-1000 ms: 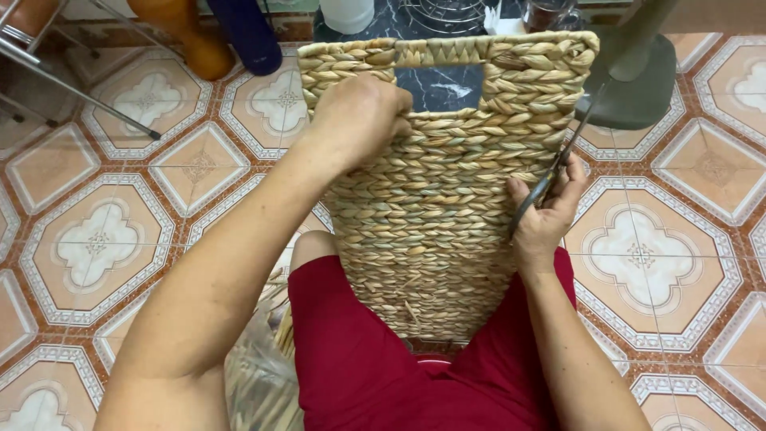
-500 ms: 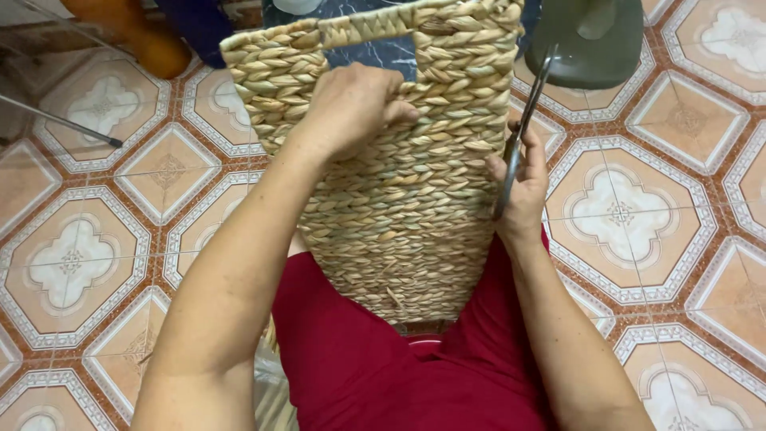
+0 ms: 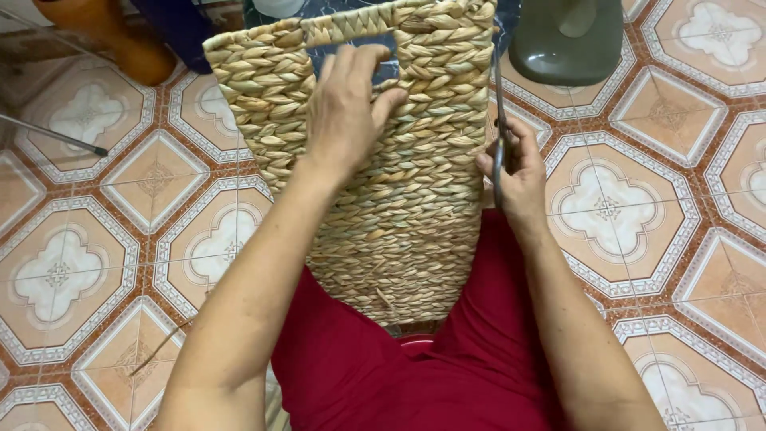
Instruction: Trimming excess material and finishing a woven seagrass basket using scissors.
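Note:
A woven straw basket (image 3: 415, 207) with a cut-out handle slot near its top rim rests tilted on my lap, over red shorts (image 3: 383, 375). My left hand (image 3: 347, 108) lies flat on the basket's wall, fingers reaching up to the handle slot. At the basket's right edge my right hand (image 3: 519, 172) grips a pair of dark metal scissors (image 3: 499, 136), blades pointing up along the weave.
The floor is patterned orange and white tile (image 3: 104, 239). A grey-green fan base (image 3: 566, 40) stands at the upper right. An orange object (image 3: 120, 40) and a dark blue one (image 3: 183, 28) sit at the upper left, with a thin metal rod (image 3: 56, 137) nearby.
The basket's top has tilted left across the view. My left hand slid up to the handle slot. My right hand with the scissors stayed at the right edge.

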